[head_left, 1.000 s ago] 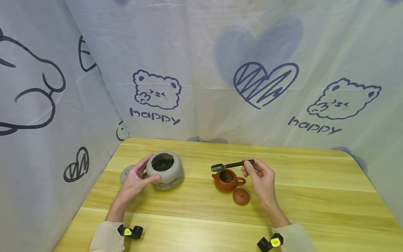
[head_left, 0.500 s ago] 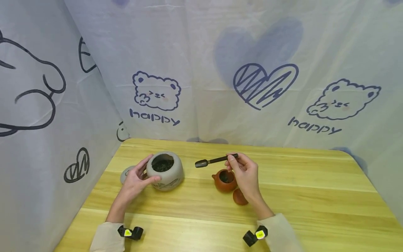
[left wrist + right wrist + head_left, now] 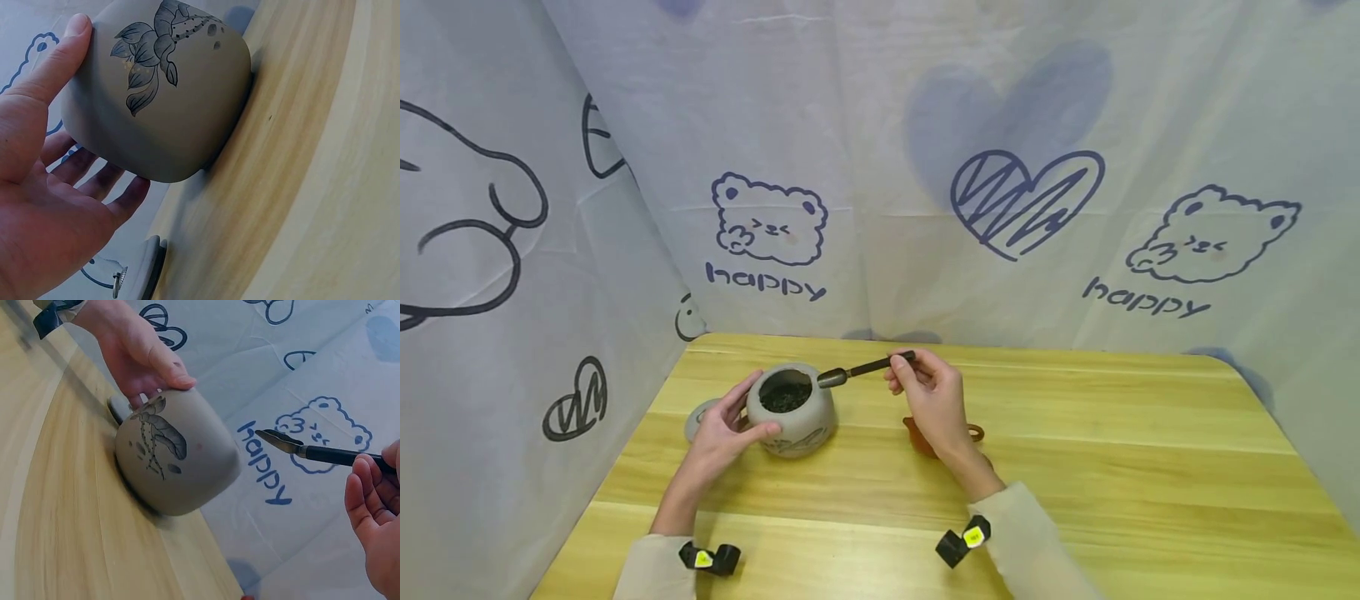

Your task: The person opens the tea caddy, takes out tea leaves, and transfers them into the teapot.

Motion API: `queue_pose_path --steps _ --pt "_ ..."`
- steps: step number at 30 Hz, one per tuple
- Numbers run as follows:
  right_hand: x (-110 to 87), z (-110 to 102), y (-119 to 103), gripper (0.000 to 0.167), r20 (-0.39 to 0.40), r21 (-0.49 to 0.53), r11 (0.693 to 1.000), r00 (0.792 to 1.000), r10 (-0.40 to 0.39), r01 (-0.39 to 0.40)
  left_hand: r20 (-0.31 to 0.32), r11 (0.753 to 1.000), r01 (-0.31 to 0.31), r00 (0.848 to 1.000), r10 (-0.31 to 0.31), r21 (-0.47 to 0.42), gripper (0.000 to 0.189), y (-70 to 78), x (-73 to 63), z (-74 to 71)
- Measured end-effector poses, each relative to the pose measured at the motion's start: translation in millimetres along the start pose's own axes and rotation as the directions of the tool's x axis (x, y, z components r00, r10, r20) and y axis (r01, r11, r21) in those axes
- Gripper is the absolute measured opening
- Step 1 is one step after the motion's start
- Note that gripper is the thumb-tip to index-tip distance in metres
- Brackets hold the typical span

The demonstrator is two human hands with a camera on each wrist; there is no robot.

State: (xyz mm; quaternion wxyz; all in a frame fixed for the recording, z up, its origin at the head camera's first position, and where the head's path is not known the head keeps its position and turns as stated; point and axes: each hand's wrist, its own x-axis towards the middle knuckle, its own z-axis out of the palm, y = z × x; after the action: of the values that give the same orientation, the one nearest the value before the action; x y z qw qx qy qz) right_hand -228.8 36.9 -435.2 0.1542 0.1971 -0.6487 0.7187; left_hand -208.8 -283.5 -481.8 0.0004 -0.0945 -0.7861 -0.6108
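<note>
My left hand [image 3: 724,433] holds a round grey tea jar [image 3: 805,435] from its left side, thumb on the front and fingers behind. A leaf design decorates the jar [image 3: 147,62] in the left wrist view. Dark tea leaves [image 3: 786,398] lie inside. In my right hand [image 3: 931,402], a dark tea scoop [image 3: 865,367] is pinched by its handle. The scoop's bowl overlaps the jar's right rim in the head view; in the right wrist view its tip [image 3: 275,439] is above the jar. Below the right hand, a reddish-brown teapot [image 3: 919,440] is mostly hidden.
The jar's grey lid [image 3: 696,418] lies on the wooden table [image 3: 1120,467], partly behind the left hand. My right wrist covers nearly all of the teapot's lid. A printed cloth [image 3: 895,275] hangs along the back and left edges.
My right hand has carried the scoop leftward from above the teapot to the jar's rim, and its wrist now covers the teapot. The left hand keeps its hold on the jar.
</note>
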Motion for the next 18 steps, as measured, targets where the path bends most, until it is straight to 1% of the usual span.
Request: queue_pose_path --steps 2,8,13,18 --pt "2.8 7 0 0.021 0.015 -0.004 1.0 1.0 0.003 -0.003 0.0 1.0 -0.001 1.0 0.001 -0.002 0.089 0.0 -0.3 0.0" --pt "10.0 27 2 0.016 0.024 -0.023 1.0 1.0 0.018 -0.018 0.001 1.0 -0.006 1.0 0.006 -0.005 0.088 0.5 -1.1 0.8" --pt "13.6 39 9 0.016 0.056 -0.064 0.998 0.998 -0.02 0.024 -0.004 1.0 -0.012 1.0 0.012 -0.006 0.088 0.8 -1.6 0.6" --pt "14.0 49 14 0.014 0.099 -0.158 0.984 0.993 -0.07 0.085 -0.003 1.0 -0.018 1.0 0.018 0.004 0.089 0.5 -1.4 0.3"
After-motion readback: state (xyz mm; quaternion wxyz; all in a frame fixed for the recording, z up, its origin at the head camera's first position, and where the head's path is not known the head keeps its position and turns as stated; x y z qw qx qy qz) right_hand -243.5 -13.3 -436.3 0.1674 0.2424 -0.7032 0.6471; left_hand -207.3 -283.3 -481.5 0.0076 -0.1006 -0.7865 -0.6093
